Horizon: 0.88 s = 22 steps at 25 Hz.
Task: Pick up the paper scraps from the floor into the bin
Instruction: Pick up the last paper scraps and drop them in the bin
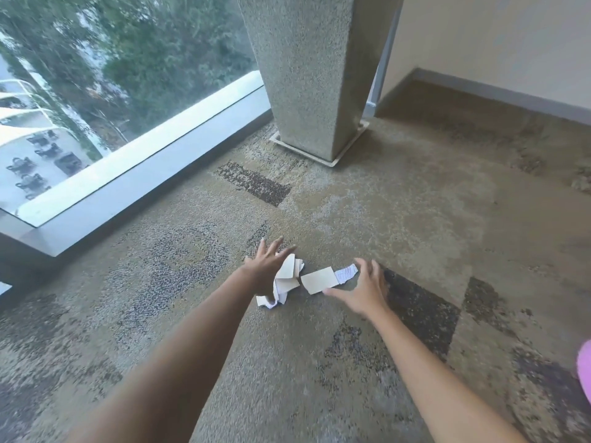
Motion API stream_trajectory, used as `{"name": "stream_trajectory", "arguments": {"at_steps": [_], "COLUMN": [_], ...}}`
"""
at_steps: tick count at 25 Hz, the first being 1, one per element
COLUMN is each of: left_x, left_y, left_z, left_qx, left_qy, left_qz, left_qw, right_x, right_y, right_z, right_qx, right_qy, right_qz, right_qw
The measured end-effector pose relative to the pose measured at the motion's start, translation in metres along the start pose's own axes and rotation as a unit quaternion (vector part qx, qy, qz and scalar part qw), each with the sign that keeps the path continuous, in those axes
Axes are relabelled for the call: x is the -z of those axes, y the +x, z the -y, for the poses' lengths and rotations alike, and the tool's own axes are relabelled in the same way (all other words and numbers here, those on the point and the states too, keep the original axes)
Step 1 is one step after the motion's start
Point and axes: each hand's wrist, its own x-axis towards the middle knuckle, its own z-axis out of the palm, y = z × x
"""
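Far left: large floor-level glass window w/ pale grey sill, trees and outdoor tables visible beyond it.

Left hand: fingers spread and straight, nothing clasped; palm side rests against a crumpled pile of white and cream paper scraps lying on the mottled beige-and-dark patterned carpet.

Just right of the pile, touching or nearly touching it: flat cream rectangular paper scrap, lying on the carpet. At its right end: small white scrap w/ printed or handwritten lines, partly overlapped.

Right hand: fingers extended, relaxed, gripping nothing; thumb tip sits at the near edge of the flat cream scrap, fingertips beside the lined scrap. Contact w/ paper: cannot tell.

Centre rear: speckled grey stone-finish column on a pale base plate. Right rear: cream wall w/ grey skirting.

Far right edge: pink object, mostly cropped, type unclear.
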Motion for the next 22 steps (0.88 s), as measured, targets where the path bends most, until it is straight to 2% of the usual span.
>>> {"name": "stream_trajectory", "arguments": {"at_steps": [3,7,10,13,15,18,22], "left_x": [0.007,0.004,0.003,0.0,-0.004,-0.008,-0.011], "left_y": [0.021,0.039,0.04,0.039,0.041,0.041,0.035], "left_z": [0.002,0.006,0.011,0.011,0.009,0.006,0.007], "left_qx": [-0.033,-0.101,-0.135,-0.136,-0.113,-0.088,-0.082], "left_qy": [0.163,0.2,0.149,0.118,0.079,0.044,0.0], "left_qz": [-0.001,0.064,0.034,-0.015,-0.003,0.045,0.068], "left_qw": [0.986,0.972,0.979,0.984,0.99,0.994,0.994], "right_x": [-0.018,-0.039,-0.054,-0.062,-0.061,-0.056,-0.055], "right_y": [0.021,0.03,0.024,0.012,0.006,-0.002,-0.016], "right_z": [0.016,0.042,0.049,0.055,0.058,0.06,0.054], "right_qx": [-0.043,-0.042,-0.019,0.014,0.017,-0.001,0.028], "right_qy": [-0.028,-0.002,-0.049,-0.094,-0.117,-0.096,-0.091], "right_qz": [0.006,-0.001,-0.008,-0.055,-0.077,-0.065,-0.067], "right_qw": [0.999,0.999,0.999,0.994,0.99,0.993,0.993]}}
